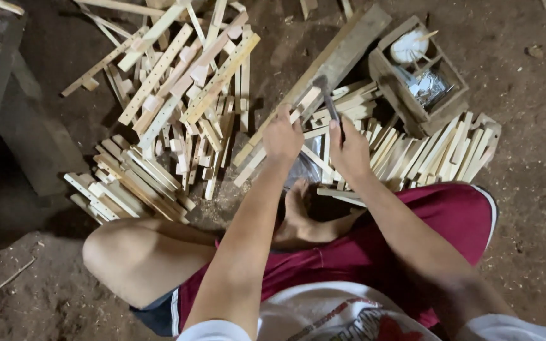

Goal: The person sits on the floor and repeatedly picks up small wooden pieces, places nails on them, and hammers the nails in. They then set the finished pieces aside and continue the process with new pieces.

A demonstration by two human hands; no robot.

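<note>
Pale wooden slats lie all around a person sitting on the dirt floor (526, 189) in dark red shorts. The left hand (282, 136) has its fingers closed around a short pale wood strip (304, 101), steadying it on the long grey plank (342, 47) that runs diagonally in front. The right hand (349, 148) is wrapped tight around the handle of a dark metal-headed hammer (327, 95), whose head hangs just above that strip.

Judging by the heaps, a fair share of the work looks finished: a tangle of assembled ladder-like slat frames with small blocks (184, 76) fills the upper left, with a neat stack of plain slats (127, 186) below it. Plenty seems left, since a row of loose slats (424, 151) sits to the right, beside a small wooden box holding a white lump and something shiny (418, 69).
</note>
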